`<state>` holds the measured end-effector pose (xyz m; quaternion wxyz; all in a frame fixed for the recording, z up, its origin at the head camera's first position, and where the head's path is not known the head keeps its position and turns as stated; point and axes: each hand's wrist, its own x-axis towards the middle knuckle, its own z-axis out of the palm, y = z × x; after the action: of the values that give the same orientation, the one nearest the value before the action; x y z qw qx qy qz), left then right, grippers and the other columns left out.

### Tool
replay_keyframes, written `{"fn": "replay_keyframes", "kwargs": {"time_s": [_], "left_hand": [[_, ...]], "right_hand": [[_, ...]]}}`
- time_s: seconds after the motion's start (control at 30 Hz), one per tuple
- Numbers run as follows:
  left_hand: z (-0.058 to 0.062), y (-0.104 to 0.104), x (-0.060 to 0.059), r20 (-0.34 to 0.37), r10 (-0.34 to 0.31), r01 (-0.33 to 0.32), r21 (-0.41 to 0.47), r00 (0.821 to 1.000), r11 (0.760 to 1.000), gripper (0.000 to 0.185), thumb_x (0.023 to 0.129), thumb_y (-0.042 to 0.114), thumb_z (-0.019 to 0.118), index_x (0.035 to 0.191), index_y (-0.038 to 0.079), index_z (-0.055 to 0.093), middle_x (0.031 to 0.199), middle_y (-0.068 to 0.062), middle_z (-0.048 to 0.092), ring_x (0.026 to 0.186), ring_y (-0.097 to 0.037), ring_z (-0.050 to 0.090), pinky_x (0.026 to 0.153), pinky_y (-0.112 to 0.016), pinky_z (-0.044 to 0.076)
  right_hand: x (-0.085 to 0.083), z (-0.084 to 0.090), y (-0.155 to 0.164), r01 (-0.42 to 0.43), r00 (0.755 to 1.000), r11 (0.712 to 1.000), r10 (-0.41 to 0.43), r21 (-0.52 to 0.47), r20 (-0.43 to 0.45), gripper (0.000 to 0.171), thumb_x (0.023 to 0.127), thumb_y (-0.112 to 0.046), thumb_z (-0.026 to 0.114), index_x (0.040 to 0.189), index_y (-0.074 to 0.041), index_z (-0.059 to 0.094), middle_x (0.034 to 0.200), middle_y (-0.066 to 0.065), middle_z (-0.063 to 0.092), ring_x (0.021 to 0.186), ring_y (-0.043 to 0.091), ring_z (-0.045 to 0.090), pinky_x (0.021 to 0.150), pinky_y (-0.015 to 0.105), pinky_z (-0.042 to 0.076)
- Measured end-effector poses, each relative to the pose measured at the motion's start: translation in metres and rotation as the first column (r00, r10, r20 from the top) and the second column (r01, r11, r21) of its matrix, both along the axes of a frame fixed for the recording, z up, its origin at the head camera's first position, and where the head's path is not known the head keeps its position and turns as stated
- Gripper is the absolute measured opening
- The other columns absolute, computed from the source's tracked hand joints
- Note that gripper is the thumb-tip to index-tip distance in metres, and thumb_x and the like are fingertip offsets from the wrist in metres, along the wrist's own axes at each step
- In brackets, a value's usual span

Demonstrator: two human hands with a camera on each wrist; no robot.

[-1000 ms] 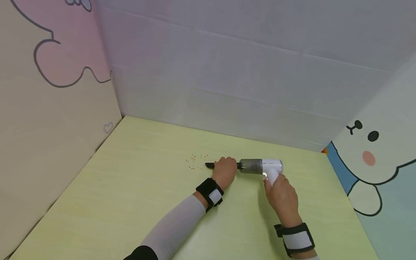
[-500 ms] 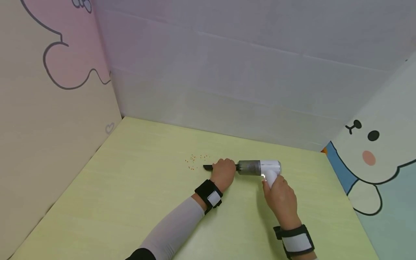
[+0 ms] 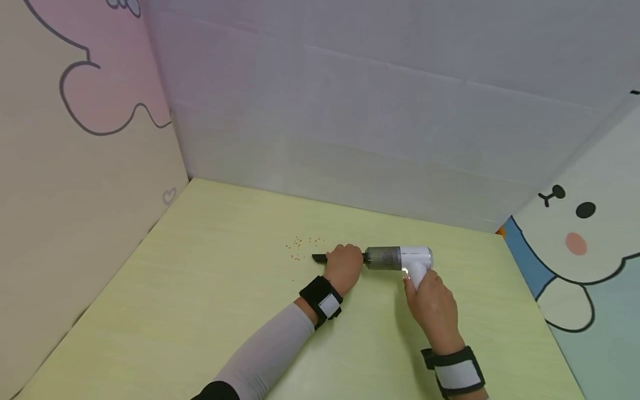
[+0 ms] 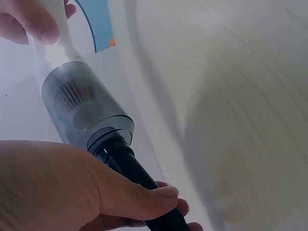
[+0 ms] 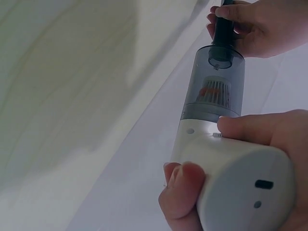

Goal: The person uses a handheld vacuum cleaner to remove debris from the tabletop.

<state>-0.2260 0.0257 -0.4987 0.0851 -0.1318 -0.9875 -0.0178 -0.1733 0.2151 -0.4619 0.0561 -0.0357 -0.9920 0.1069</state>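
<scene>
Little vacuum (image 3: 397,258) lying sideways on the table (image 3: 210,311), nozzle (image 3: 320,257) aimed left at the crumbs (image 3: 300,248).

My left hand (image 3: 344,266) has its fingers curled round the black nozzle, and my right hand (image 3: 434,303) grips the white handle. The long axis runs left-right, with the nozzle tip just beside the orange crumbs.
</scene>
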Motion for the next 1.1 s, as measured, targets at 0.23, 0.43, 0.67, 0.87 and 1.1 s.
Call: {"fn": "replay_keyframes", "kwargs": {"time_s": [0.23,0.43,0.67,0.87,1.1], "left_hand": [[0.008,0.001,-0.001,0.030,-0.007,0.007,-0.017,1.000,1.000,0.013,0.097,0.014,0.069,0.106,0.009,0.077,0.103,-0.007,0.073,0.099,-0.028,0.070,0.083,-0.041,0.061],[0.015,0.004,-0.003,0.036,-0.020,0.021,-0.030,0.999,0.999,0.013,0.097,0.014,0.069,0.105,0.010,0.077,0.102,-0.007,0.074,0.098,-0.029,0.070,0.083,-0.041,0.061],[0.011,0.008,-0.010,0.016,-0.040,0.041,-0.038,0.999,0.998,0.014,0.099,0.015,0.066,0.108,0.012,0.076,0.104,-0.006,0.073,0.100,-0.027,0.069,0.085,-0.042,0.060],[0.010,0.011,-0.016,0.018,-0.043,0.044,-0.019,0.999,0.999,0.014,0.099,0.015,0.065,0.109,0.012,0.076,0.104,-0.005,0.073,0.099,-0.025,0.069,0.085,-0.042,0.060],[0.012,0.014,-0.023,0.047,-0.054,0.052,0.030,0.997,0.998,0.015,0.101,0.013,0.063,0.109,0.012,0.075,0.105,-0.005,0.073,0.097,-0.024,0.069,0.085,-0.043,0.060]], "right_hand": [[-0.002,0.001,0.002,0.008,1.000,1.000,-0.008,-0.001,0.005,0.053,0.097,-0.028,0.067,0.110,0.020,0.048,0.088,0.031,0.059,0.065,0.036,0.063,0.052,0.047,0.054],[-0.003,0.005,0.005,0.012,1.000,1.000,-0.012,-0.009,0.009,0.053,0.097,-0.028,0.067,0.109,0.020,0.048,0.087,0.031,0.059,0.063,0.035,0.062,0.050,0.045,0.053],[-0.004,0.008,0.009,0.013,1.000,1.000,-0.013,-0.014,-0.008,0.051,0.097,-0.028,0.066,0.106,0.019,0.048,0.084,0.029,0.057,0.061,0.034,0.060,0.047,0.043,0.051],[-0.006,0.008,0.011,0.005,1.000,1.000,-0.005,-0.015,-0.028,0.051,0.097,-0.028,0.066,0.105,0.020,0.049,0.083,0.030,0.058,0.060,0.035,0.060,0.047,0.044,0.051],[-0.010,0.009,0.014,-0.001,0.999,1.000,0.000,-0.017,-0.042,0.051,0.098,-0.028,0.066,0.105,0.019,0.048,0.083,0.031,0.057,0.059,0.035,0.060,0.045,0.044,0.049]]}}
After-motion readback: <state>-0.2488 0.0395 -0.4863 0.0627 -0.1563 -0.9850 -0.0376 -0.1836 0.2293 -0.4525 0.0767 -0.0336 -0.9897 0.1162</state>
